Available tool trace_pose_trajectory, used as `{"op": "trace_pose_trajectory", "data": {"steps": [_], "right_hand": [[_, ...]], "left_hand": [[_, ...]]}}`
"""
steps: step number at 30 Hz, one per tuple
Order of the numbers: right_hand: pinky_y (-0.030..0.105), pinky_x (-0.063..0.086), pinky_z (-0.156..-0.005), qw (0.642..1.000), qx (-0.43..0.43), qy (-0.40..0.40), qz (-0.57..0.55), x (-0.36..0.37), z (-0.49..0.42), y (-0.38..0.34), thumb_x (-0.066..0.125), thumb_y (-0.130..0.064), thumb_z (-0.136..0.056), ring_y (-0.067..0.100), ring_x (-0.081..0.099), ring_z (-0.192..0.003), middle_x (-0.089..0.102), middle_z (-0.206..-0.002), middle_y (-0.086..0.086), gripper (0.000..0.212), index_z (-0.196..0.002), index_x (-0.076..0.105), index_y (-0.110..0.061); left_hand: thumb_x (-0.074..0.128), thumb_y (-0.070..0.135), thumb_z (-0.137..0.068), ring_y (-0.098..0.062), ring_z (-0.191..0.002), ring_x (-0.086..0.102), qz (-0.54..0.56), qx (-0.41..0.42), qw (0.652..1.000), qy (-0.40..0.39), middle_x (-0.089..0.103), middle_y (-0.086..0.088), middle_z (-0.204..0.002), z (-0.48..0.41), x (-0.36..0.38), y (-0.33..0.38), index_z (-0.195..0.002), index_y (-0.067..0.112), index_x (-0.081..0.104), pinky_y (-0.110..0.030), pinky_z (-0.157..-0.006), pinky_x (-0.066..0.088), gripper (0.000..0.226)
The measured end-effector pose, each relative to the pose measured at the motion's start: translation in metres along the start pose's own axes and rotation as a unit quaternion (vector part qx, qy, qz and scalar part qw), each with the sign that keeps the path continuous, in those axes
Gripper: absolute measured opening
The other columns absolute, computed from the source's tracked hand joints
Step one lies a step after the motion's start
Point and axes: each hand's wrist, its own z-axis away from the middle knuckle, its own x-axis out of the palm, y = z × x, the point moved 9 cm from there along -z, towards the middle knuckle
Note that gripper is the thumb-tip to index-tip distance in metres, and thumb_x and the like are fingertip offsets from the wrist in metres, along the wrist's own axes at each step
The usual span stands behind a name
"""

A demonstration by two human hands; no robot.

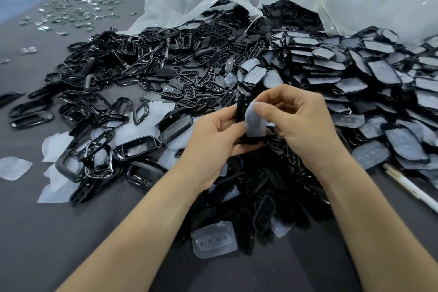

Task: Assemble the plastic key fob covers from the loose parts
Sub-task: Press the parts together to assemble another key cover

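Nearest to you, well below the held shell, a loose translucent silicone button pad (214,239) is lying flat on the dark grey surface (47,232), just beside a heap of black slotted button inserts (260,197).

Above that, your left hand (213,135) is gripping the black plastic key fob shell (240,111), with the fingers curling round its lower end and the thumb pressing on its left edge. Your right hand (301,123) is pinching a second translucent silicone pad (254,123) by its upper end between thumb and forefinger, holding it against the shell's right side.

I judge that you are seating this pad into the shell. The next move is calling for lining the pad's button bumps up with the shell's openings, then pressing along the whole rim.

The shell is standing roughly upright in the head view, with its long axis running top to bottom and its edge turning towards you. The pad is running along the same axis, bowing outward.

Left of the shell, loose black plastic frames (99,111) are lying scattered. To its right and beyond, a pile of padded black covers (355,73) is spreading out. Farther beyond the shell, clear plastic bags (189,0) are spilling parts, and far off to its left small shiny pieces (66,16) are dotting the surface.
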Motion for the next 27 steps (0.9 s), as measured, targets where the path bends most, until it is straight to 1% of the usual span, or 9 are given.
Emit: {"op": "trace_pose_trajectory", "data": {"steps": [2,4,10,16,18,21,23,25,27], "right_hand": [[0.017,0.043,-0.046,1.0,0.007,0.007,-0.001,0.001,0.001,0.003,0.071,-0.007,-0.082,0.007,0.048,-0.057,0.06,-0.064,0.004,0.013,-0.073,0.069,-0.016],[0.021,0.047,-0.048,1.0,0.012,0.015,-0.003,0.001,0.001,0.005,0.072,-0.008,-0.082,0.012,0.05,-0.061,0.061,-0.069,0.008,0.008,-0.076,0.07,-0.013],[0.02,0.041,-0.052,0.999,0.022,0.037,-0.018,0.0,0.001,0.007,0.074,-0.009,-0.079,0.019,0.05,-0.063,0.059,-0.068,0.009,0.012,-0.072,0.067,-0.015],[0.019,0.043,-0.055,0.996,0.034,0.065,-0.045,-0.003,0.001,0.011,0.075,-0.009,-0.079,0.02,0.054,-0.064,0.061,-0.073,0.013,0.012,-0.073,0.068,-0.017],[0.025,0.048,-0.06,0.996,0.034,0.073,-0.039,-0.004,0.001,0.013,0.075,-0.011,-0.079,0.03,0.06,-0.069,0.066,-0.085,0.018,0.011,-0.073,0.068,-0.018],[0.043,0.053,-0.076,0.995,0.039,0.081,-0.032,-0.005,0.001,0.014,0.075,-0.012,-0.079,0.045,0.062,-0.086,0.065,-0.099,0.024,0.016,-0.071,0.067,-0.023],[0.035,0.051,-0.07,0.995,0.044,0.08,-0.036,-0.005,0.002,0.015,0.075,-0.009,-0.078,0.036,0.061,-0.079,0.064,-0.095,0.016,0.02,-0.073,0.062,-0.024],[0.023,0.046,-0.06,0.993,0.06,0.077,-0.069,-0.006,0.002,0.019,0.074,-0.005,-0.077,0.016,0.056,-0.07,0.059,-0.085,0.004,0.027,-0.079,0.054,-0.022],[0.02,0.045,-0.055,0.985,0.093,0.062,-0.132,-0.003,0.002,0.024,0.072,-0.002,-0.078,0.01,0.057,-0.065,0.058,-0.078,-0.002,0.029,-0.082,0.05,-0.02]], "left_hand": [[0.051,-0.005,-0.092,-0.024,-0.09,0.071,0.013,-0.01,1.0,-0.01,0.073,-0.012,-0.092,0.001,0.003,-0.002,-0.107,0.007,0.066,-0.032,-0.073,0.058,0.024],[0.053,-0.004,-0.09,-0.023,-0.088,0.071,0.024,-0.011,1.0,-0.016,0.073,-0.011,-0.092,0.001,0.006,-0.002,-0.105,0.008,0.067,-0.032,-0.073,0.059,0.024],[0.048,-0.006,-0.092,-0.017,-0.081,0.071,0.051,-0.004,0.998,-0.035,0.073,-0.006,-0.089,0.002,0.012,-0.001,-0.102,0.009,0.066,-0.033,-0.076,0.059,0.025],[0.046,-0.003,-0.095,-0.015,-0.095,0.068,0.067,-0.003,0.996,-0.052,0.071,-0.005,-0.103,0.003,0.015,-0.001,-0.115,0.008,0.061,-0.038,-0.082,0.058,0.027],[0.045,-0.003,-0.096,-0.014,-0.097,0.067,0.07,0.0,0.996,-0.056,0.071,-0.005,-0.105,0.003,0.016,-0.001,-0.117,0.008,0.06,-0.038,-0.083,0.058,0.028],[0.043,-0.004,-0.096,-0.014,-0.099,0.066,0.072,0.003,0.996,-0.061,0.07,-0.006,-0.107,0.003,0.017,-0.002,-0.119,0.008,0.059,-0.037,-0.084,0.057,0.03],[0.043,-0.004,-0.096,-0.015,-0.099,0.067,0.073,0.005,0.995,-0.066,0.071,-0.006,-0.107,0.003,0.018,-0.003,-0.118,0.009,0.059,-0.036,-0.084,0.057,0.03],[0.045,-0.003,-0.095,-0.016,-0.098,0.068,0.075,0.006,0.995,-0.072,0.072,-0.004,-0.105,0.002,0.017,-0.004,-0.118,0.009,0.059,-0.036,-0.084,0.057,0.029],[0.049,0.002,-0.092,-0.018,-0.099,0.068,0.077,0.006,0.994,-0.08,0.072,-0.004,-0.105,0.003,0.017,-0.003,-0.118,0.01,0.059,-0.036,-0.084,0.057,0.029]]}}
